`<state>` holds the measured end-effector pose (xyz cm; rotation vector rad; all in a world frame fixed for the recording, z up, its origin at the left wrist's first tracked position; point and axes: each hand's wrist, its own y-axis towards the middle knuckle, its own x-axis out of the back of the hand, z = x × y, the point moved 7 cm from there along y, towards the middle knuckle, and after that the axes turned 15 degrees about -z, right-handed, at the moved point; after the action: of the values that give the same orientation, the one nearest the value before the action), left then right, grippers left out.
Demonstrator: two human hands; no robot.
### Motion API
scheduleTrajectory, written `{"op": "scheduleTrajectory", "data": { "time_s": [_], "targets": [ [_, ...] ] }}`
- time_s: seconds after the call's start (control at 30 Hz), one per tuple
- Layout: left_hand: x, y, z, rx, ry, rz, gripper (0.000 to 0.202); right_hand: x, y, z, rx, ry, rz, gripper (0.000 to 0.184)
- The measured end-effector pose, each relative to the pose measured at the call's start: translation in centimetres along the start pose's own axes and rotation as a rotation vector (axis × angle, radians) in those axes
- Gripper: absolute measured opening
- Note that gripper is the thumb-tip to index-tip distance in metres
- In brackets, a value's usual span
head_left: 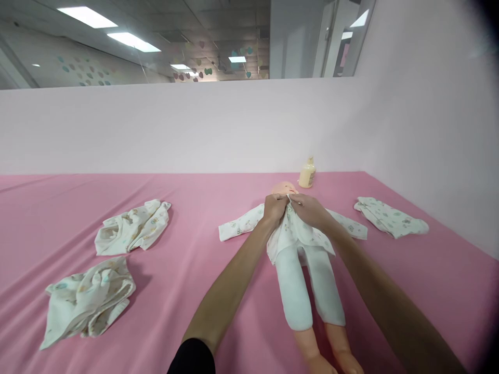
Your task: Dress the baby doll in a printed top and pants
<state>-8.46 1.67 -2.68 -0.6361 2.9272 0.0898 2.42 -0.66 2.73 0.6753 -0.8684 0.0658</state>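
A baby doll (312,291) lies on its back, feet toward me, with its head partly hidden behind my hands. It has on a white patterned shirt (290,231), sleeves spread out to both sides, over pale cloth legs. At the neckline, my left hand (275,206) pinches one edge of the shirt. Close against it, my right hand (309,209) has its fingers closed on the shirt at the same spot. Between the fingertips a small bit of the shirt's edge sticks up. Whether a button or snap is held there I cannot make out.
Pink cloth (187,218) covers the table, which meets a white wall (175,130) behind and at the right. A pump bottle (307,174) stands past the doll's head. Crumpled patterned garments (132,227) lie at the left, and a folded garment (391,217) at the right.
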Motion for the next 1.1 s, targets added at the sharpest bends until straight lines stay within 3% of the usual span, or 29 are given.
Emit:
{"op": "scheduleTrajectory", "data": {
  "time_s": [0.1, 0.33, 0.43, 0.53, 0.7, 0.83, 1.1],
  "targets": [
    [0.1, 0.1, 0.1, 0.106, -0.016, 0.027, 0.008, -0.4, 0.0, -0.5, -0.039, -0.030, 0.005, 0.023],
    [0.4, -0.1, -0.6, 0.100, 0.053, 0.060, 0.012, -0.6, -0.1, -1.1, -0.128, 0.071, 0.007, 0.028],
    [0.3, -0.3, -0.9, -0.004, 0.118, 0.087, 0.014, -0.6, -0.2, -1.7, -0.224, 0.202, -0.002, 0.028],
    [0.1, -0.4, -1.6, -0.200, 0.274, 0.113, 0.022, -0.4, 0.0, -2.3, -0.281, 0.297, -0.062, 0.024],
    [0.1, -0.6, -2.5, -0.435, 0.497, 0.045, 0.036, -0.5, 0.3, -2.9, -0.297, 0.406, -0.100, 0.020],
    [0.0, -0.4, -1.8, -0.364, 0.413, 0.026, 0.033, -0.6, 0.2, -2.6, -0.270, 0.355, -0.096, 0.024],
    [0.1, 0.5, 0.0, -0.220, 0.163, 0.043, 0.021, -0.8, -0.1, -0.5, -0.057, 0.096, -0.107, 0.039]
  ]
}}
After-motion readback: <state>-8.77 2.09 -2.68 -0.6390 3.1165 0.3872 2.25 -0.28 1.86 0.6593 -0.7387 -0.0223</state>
